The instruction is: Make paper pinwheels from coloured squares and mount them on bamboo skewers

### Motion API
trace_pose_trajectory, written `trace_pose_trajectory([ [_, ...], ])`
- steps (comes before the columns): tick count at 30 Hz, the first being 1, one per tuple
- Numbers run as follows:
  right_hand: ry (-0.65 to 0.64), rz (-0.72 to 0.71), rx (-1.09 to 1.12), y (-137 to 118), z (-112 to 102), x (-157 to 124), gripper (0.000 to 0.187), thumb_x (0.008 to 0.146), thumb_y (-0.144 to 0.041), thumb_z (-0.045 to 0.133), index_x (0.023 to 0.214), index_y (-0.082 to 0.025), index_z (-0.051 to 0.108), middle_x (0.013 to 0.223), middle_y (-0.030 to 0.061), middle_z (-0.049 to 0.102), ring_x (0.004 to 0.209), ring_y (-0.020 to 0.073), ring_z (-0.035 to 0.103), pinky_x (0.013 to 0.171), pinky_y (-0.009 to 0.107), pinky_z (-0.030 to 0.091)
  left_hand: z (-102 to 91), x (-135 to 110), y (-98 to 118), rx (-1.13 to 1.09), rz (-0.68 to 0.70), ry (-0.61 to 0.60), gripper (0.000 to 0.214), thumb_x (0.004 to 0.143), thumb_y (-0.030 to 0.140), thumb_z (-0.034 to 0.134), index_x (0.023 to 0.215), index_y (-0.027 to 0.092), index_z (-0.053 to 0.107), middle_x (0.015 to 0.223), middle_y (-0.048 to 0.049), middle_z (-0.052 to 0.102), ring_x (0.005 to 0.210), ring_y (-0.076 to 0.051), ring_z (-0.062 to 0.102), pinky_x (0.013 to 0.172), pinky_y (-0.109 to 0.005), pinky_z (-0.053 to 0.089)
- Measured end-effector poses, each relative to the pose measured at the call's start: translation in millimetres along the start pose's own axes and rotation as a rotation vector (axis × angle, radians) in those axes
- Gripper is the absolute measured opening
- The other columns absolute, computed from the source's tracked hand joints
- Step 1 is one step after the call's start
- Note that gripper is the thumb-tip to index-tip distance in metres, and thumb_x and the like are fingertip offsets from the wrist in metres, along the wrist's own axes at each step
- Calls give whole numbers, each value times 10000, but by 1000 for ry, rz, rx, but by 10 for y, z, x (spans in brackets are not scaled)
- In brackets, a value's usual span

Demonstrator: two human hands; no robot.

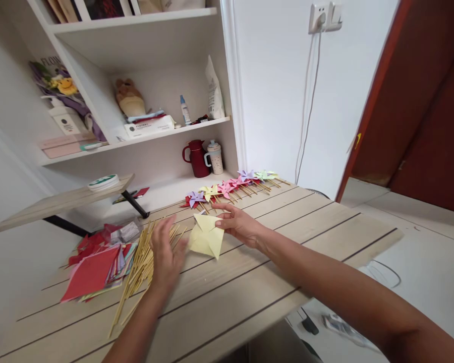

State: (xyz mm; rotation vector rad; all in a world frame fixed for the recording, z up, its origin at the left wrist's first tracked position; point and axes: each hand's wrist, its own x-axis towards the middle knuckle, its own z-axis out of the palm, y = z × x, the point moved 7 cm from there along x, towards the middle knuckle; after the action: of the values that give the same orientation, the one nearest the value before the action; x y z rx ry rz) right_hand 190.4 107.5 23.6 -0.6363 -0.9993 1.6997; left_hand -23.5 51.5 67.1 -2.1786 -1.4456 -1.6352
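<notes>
A pale yellow paper square (204, 236) with cuts in from its corners hangs just above the table. My right hand (234, 224) pinches its upper right corner between thumb and fingers. On the other side, my left hand (165, 247) is held with fingers apart, near the paper's left edge and over the sticks; it is slightly blurred. Thin wooden sticks (134, 275) lie in a loose pile beside and beneath the left hand. Further left rests a stack of coloured paper sheets (91, 272), red on top.
Finished paper pinwheels (225, 189) on sticks lie in a row along the table's back edge. Behind stand a dark red jug (197, 159) and a speckled cup (215, 157). A small raised shelf (60, 201) overhangs the left side. The table (249, 287) has dark grooves.
</notes>
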Motion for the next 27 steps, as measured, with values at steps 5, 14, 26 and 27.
trace_pose_trajectory([
  [5,-237,28,28,-311,380,-31,630,656,-151,888,1243,-196,667,736,-31,702,703,129,673,742,270,552,339,68,-358,-825,-960,-123,693,972,698,294,1441,227,487,1385,-176,629,1249,-302,617,1067,-518,471],
  [14,72,-19,34,-157,267,195,532,576,-180,916,1059,-187,693,691,-10,714,614,163,672,601,294,555,733,-206,-24,-1403,-936,-328,764,892,796,381,1191,175,710,1230,-167,738,1266,-327,627,1080,-502,480],
  [26,228,-234,-107,10,121,103,375,594,-351,906,877,-194,715,753,-13,672,674,139,599,649,283,483,811,-379,53,-1214,-899,-251,465,765,302,843,1181,137,715,1187,-147,763,1217,-310,669,1110,-471,471],
  [27,214,-233,-131,2,142,86,374,618,-369,893,897,-197,714,765,-9,671,685,142,598,650,282,477,804,-384,29,-1208,-908,-227,443,763,296,842,1159,136,724,1170,-147,769,1206,-310,676,1105,-473,476],
])
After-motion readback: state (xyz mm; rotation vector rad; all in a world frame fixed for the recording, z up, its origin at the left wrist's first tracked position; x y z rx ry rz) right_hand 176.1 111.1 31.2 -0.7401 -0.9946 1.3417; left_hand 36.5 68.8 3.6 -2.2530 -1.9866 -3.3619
